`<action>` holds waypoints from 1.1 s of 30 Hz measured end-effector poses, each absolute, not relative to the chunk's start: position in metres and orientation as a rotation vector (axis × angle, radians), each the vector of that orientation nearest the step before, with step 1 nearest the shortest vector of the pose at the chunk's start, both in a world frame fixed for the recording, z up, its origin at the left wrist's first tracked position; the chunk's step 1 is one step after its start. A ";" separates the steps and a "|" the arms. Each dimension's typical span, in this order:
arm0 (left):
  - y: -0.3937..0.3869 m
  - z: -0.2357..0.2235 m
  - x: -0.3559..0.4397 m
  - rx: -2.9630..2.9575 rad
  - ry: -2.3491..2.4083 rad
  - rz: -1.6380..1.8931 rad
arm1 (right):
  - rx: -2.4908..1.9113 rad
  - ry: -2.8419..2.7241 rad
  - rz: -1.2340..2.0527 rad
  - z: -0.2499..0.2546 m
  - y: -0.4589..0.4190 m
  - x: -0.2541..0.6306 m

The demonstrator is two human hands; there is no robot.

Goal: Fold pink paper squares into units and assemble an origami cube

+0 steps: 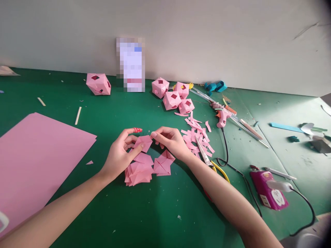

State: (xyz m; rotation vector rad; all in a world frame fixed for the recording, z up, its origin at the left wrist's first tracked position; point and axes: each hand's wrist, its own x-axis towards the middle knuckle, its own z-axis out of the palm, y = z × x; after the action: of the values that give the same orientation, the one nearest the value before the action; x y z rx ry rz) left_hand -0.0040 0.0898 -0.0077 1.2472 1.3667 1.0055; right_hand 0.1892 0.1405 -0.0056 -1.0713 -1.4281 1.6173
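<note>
My left hand grips a small folded piece of pink paper, thumb on top of it. A red wrapping covers the tip of that hand's index finger. The fingers of my right hand are closed in a pinch at the paper's right corner; their undersides are hidden. Below the hands lies a pile of folded pink paper pieces. Just right of the pile, a few more folded pieces lie on the green table, with creases showing.
Pink paper balls with cut-out holes and a propped, blurred screen stand at the back. Paper scraps, scissors, a glue gun and a purple power strip lie right. Large pink sheets cover the left.
</note>
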 end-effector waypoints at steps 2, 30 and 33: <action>0.090 -0.008 -0.004 1.273 1.360 0.984 | -1.051 -1.368 1.692 -0.004 0.142 0.191; 0.089 -0.007 -0.005 1.421 1.347 0.873 | -0.922 -1.383 1.941 -0.010 0.151 0.201; 0.089 -0.007 -0.005 1.414 1.339 0.879 | -0.936 -1.409 1.951 -0.009 0.151 0.201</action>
State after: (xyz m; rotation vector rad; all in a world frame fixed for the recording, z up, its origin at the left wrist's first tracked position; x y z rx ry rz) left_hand -0.0050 0.0894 -0.0070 1.4135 1.3388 0.8786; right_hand 0.2010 0.1511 -0.0092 -0.9362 -1.4086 1.9508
